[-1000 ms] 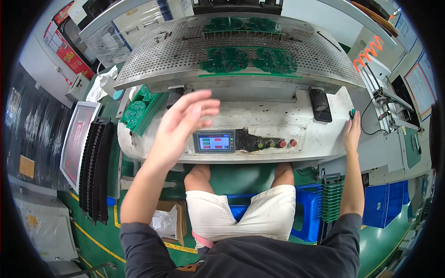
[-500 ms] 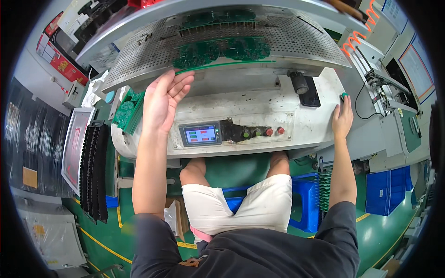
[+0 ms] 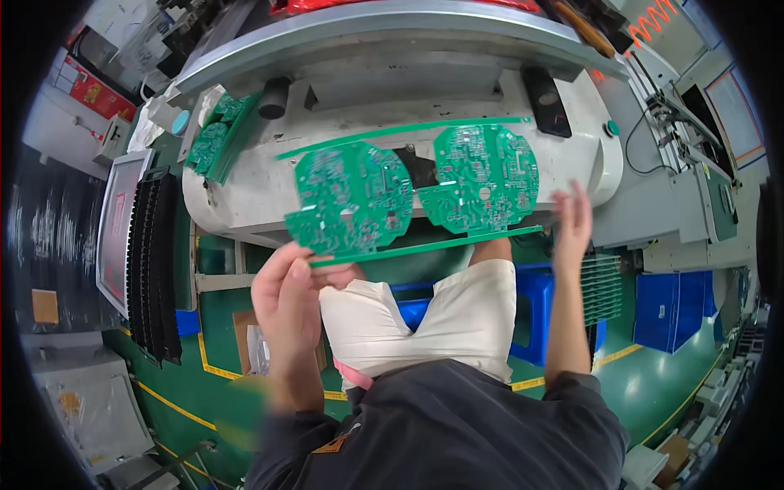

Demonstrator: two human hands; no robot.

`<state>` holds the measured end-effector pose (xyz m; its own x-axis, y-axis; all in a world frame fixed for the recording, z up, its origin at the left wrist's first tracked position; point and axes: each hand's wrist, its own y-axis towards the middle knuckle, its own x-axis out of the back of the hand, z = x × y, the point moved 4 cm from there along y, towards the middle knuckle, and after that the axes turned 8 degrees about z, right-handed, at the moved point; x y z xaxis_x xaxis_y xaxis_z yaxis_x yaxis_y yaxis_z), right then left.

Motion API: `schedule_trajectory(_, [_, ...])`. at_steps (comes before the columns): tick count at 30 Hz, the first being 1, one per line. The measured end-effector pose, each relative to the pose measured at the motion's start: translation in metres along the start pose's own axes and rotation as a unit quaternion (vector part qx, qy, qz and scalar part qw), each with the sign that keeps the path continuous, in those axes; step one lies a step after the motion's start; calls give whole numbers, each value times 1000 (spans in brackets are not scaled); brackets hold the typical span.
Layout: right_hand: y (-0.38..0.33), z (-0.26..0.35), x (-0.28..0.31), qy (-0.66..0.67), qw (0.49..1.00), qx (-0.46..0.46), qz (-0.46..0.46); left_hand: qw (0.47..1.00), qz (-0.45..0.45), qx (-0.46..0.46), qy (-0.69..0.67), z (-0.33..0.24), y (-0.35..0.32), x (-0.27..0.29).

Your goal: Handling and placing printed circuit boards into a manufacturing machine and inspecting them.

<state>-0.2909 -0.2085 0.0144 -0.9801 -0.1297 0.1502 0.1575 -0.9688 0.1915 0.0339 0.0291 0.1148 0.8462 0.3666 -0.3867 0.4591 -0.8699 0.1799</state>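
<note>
Mid-frame, the left hand [image 3: 286, 286] is pinching the circuit-board panel [image 3: 439, 204] by its edge rail [image 3: 425, 247] — likely sparing the components [image 3: 343, 196] — while the right hand [image 3: 573, 224] is hovering empty, fingers loose.

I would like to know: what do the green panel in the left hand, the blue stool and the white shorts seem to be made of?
Panel: probably coated fibreglass, semi-gloss; its thin, flat, densely populated face suggests circuit board.
Stool: likely moulded plastic, smooth, evenly blue.
Shorts: matt cloth, with soft creases; the exact fibre cannot be told.
</note>
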Motion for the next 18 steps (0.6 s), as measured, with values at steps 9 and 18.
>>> schedule_trajectory(9, [-85,126,-96,306,908,153,241,997,33,-71,-7,-17,-23,0])
schedule_trajectory(18, [-97,153,-89,325,902,147,242,997,31,-71,-24,-12,-33,5])
